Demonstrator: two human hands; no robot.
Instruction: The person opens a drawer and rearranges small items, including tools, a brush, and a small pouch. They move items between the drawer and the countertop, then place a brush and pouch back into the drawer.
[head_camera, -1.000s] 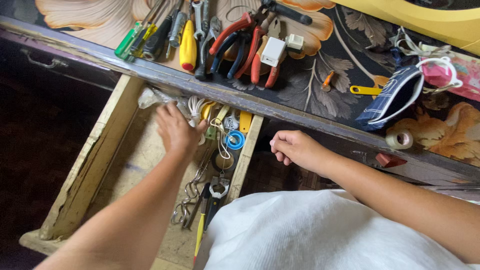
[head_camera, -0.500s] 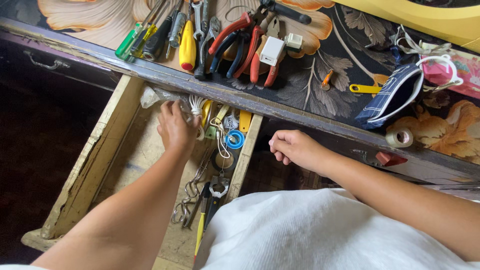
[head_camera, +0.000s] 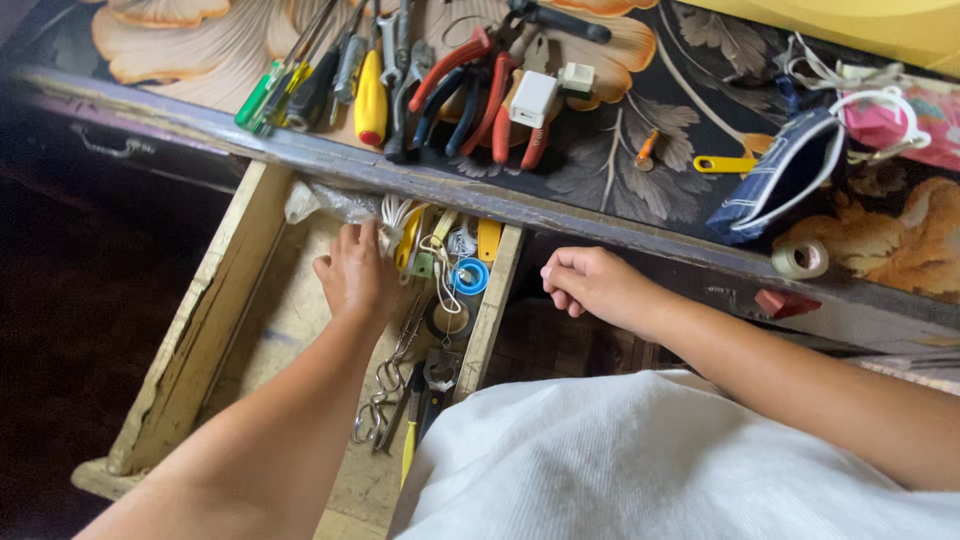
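My left hand (head_camera: 355, 270) reaches into the back of an open wooden drawer (head_camera: 215, 320), its fingers down among white cords (head_camera: 392, 212) and a clear plastic bag (head_camera: 325, 200); whether it grips anything is hidden. My right hand (head_camera: 595, 285) hangs loosely curled below the table edge, to the right of the drawer, and holds nothing. In the drawer beside my left hand lie a blue tape ring (head_camera: 470, 276), yellow-handled tools (head_camera: 410, 240), metal springs (head_camera: 385, 385) and dark pliers (head_camera: 435, 375).
On the floral tabletop (head_camera: 620, 170) above lie screwdrivers (head_camera: 300, 85), red-handled pliers (head_camera: 480, 90), a white plug block (head_camera: 533, 98), a blue pouch (head_camera: 780, 180), a tape roll (head_camera: 800, 258) and a small yellow tool (head_camera: 725, 163). A white cloth (head_camera: 650, 460) covers my lap.
My left hand has slid further back into the drawer, toward the white cords and plastic bag. My right hand has stayed in place.
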